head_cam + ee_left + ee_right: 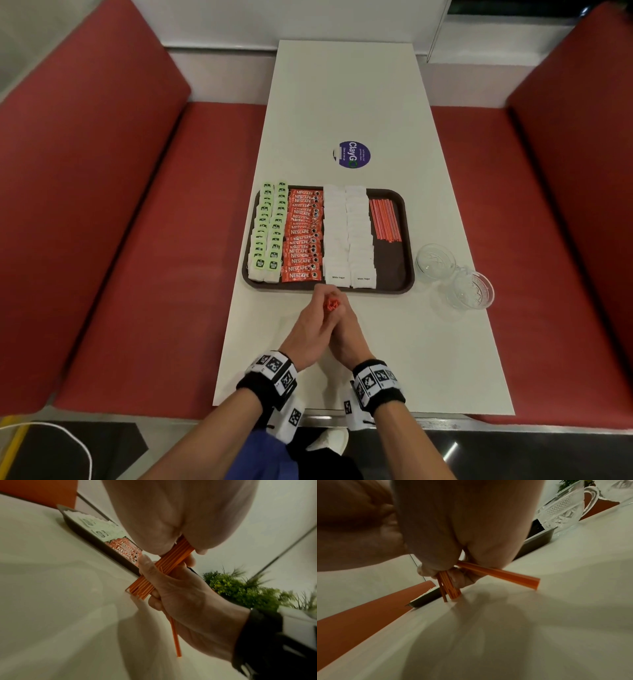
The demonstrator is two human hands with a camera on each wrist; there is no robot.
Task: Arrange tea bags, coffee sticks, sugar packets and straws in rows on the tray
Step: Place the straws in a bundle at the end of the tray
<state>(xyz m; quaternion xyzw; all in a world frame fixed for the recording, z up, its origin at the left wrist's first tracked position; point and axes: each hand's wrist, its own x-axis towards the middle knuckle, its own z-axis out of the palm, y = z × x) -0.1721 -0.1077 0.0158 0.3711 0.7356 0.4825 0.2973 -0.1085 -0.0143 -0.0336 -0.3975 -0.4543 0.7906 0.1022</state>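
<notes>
A brown tray [390,263] holds green tea bags [269,229], red coffee sticks [303,236], white sugar packets [347,236] and a row of orange straws [384,219], left to right. Just in front of the tray's near edge, my left hand [322,303] and right hand [342,308] are clasped together around an upright bundle of orange straws [331,304]. In the left wrist view the bundle [164,568] stands with its lower ends on the table, and one straw [175,635] sticks out lower. In the right wrist view a loose straw [501,574] juts sideways from the bundle [449,586].
Two clear glass cups [433,262] [471,289] stand on the white table right of the tray. A round purple sticker [351,155] lies beyond the tray. Red bench seats [137,240] flank the table on both sides.
</notes>
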